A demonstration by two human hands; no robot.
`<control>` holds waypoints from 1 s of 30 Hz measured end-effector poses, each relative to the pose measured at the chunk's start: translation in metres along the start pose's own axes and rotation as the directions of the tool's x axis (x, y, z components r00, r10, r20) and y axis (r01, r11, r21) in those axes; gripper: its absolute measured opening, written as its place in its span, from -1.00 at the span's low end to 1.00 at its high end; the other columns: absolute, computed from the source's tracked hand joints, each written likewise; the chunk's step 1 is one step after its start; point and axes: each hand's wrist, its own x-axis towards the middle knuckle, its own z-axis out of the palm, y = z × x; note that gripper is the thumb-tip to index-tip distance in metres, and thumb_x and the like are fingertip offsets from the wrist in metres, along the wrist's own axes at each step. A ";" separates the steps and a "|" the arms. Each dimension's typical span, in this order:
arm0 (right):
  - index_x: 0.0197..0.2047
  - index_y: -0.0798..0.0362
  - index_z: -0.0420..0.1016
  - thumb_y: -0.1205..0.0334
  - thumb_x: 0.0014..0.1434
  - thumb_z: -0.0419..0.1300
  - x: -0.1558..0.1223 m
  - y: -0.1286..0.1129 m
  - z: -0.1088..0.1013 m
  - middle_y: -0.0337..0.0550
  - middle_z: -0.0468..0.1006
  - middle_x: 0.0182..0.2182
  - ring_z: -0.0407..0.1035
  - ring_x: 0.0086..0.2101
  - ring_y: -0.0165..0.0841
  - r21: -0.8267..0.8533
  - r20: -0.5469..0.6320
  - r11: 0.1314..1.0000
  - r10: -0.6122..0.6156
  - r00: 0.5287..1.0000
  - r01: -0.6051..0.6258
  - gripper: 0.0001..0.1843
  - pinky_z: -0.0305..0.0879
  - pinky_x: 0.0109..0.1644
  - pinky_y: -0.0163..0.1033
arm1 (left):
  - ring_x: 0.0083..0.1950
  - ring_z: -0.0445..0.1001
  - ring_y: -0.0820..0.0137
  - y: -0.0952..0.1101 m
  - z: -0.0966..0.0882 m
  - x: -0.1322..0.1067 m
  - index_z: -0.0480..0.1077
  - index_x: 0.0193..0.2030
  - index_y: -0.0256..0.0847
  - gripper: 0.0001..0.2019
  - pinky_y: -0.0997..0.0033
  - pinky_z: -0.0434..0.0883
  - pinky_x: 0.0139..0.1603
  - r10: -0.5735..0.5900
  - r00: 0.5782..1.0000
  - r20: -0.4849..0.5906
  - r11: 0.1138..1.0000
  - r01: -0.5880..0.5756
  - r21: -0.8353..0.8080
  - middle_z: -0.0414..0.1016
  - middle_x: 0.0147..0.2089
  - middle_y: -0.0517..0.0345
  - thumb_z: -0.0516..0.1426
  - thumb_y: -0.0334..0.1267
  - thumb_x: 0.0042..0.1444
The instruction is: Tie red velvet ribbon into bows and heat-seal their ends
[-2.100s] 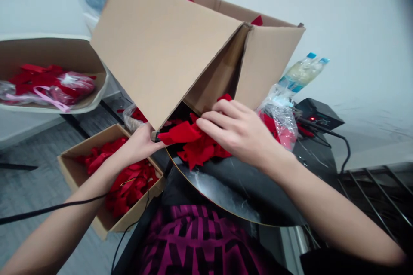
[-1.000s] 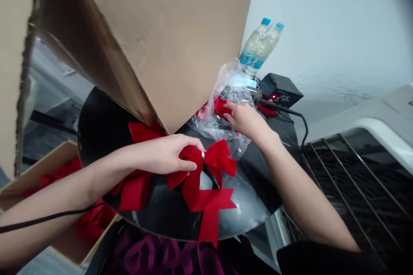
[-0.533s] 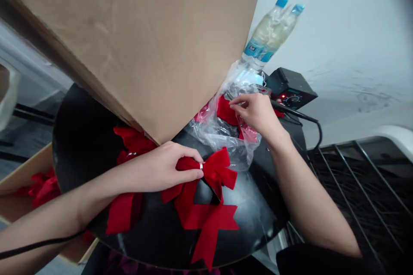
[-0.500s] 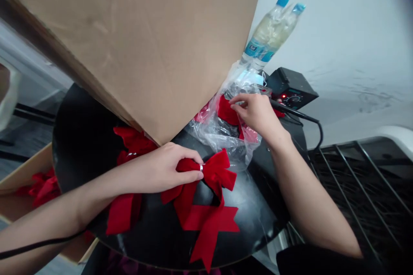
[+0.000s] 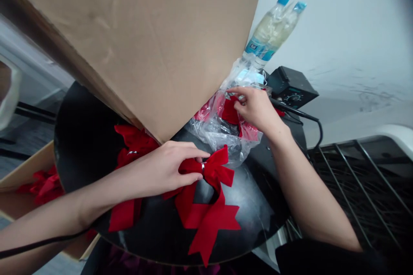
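My left hand (image 5: 176, 165) has its thumb and fingers around the left loop of a red ribbon bow (image 5: 214, 165), beside the silver band at its middle. The bow's notched tails lie on the black round table (image 5: 248, 206). My right hand (image 5: 256, 107) is over a clear plastic bag (image 5: 213, 133) with red fabric pieces (image 5: 230, 111) in it. Its thumb and index finger are apart at the bag's mouth, with nothing plainly held between them. Another red bow (image 5: 132, 150) with a silver band lies partly under my left forearm.
A large cardboard box (image 5: 155, 43) stands at the back. Two bottles (image 5: 269, 30) and a black control box with a dial (image 5: 292, 88) are at the back right. A carton (image 5: 19, 202) with red bows sits lower left. A wire rack (image 5: 364, 180) is on the right.
My left fingers have spread a little around the bow, and the bow has shifted slightly. My right thumb and index finger have parted above the red fabric. The control box's red light no longer shows.
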 end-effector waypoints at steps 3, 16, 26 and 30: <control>-0.01 0.03 0.70 0.36 0.22 0.27 -0.003 -0.001 -0.008 -0.05 0.66 -0.16 0.51 -0.30 -0.30 0.072 -0.048 0.997 -0.031 0.998 0.035 -0.71 0.43 -0.07 -0.13 | 0.16 0.59 0.38 -0.001 0.006 -0.002 0.47 0.33 -0.06 -0.56 0.43 0.42 0.20 0.073 0.997 -0.034 0.997 -0.072 0.021 0.59 0.22 0.19 0.24 -0.26 0.33; 0.00 -0.04 0.52 0.09 0.36 0.31 -0.047 -0.033 -0.032 -0.21 0.65 -0.38 0.56 -0.40 -0.32 0.616 -0.167 0.787 0.073 0.983 0.046 -0.79 0.50 -0.30 -0.21 | -0.07 0.69 0.43 -0.001 0.009 0.004 0.57 0.16 -0.21 -0.66 0.48 0.64 0.04 -0.044 0.955 -0.294 0.932 -0.067 -0.356 0.67 -0.04 0.11 0.29 -0.15 0.30; -0.13 0.04 0.43 0.30 0.40 0.11 -0.057 -0.020 -0.004 0.00 0.61 -0.21 0.49 -0.15 -0.15 0.129 0.154 0.961 -0.264 0.952 0.246 -0.92 0.40 -0.11 -0.08 | -0.01 0.66 0.46 -0.004 0.013 0.008 0.57 0.15 -0.17 -0.71 0.55 0.60 0.03 -0.032 0.962 -0.272 0.968 -0.038 -0.249 0.69 0.02 0.15 0.23 -0.15 0.36; -0.10 0.04 0.29 0.21 0.48 0.02 -0.054 -0.017 0.001 0.04 0.59 -0.23 0.46 -0.21 -0.14 0.096 0.186 0.964 -0.261 0.947 0.247 -0.89 0.35 -0.13 -0.05 | -0.01 0.66 0.46 -0.004 0.013 0.008 0.59 0.11 -0.16 -0.73 0.54 0.59 0.02 -0.027 0.963 -0.269 0.972 -0.038 -0.234 0.70 0.01 0.16 0.20 -0.13 0.38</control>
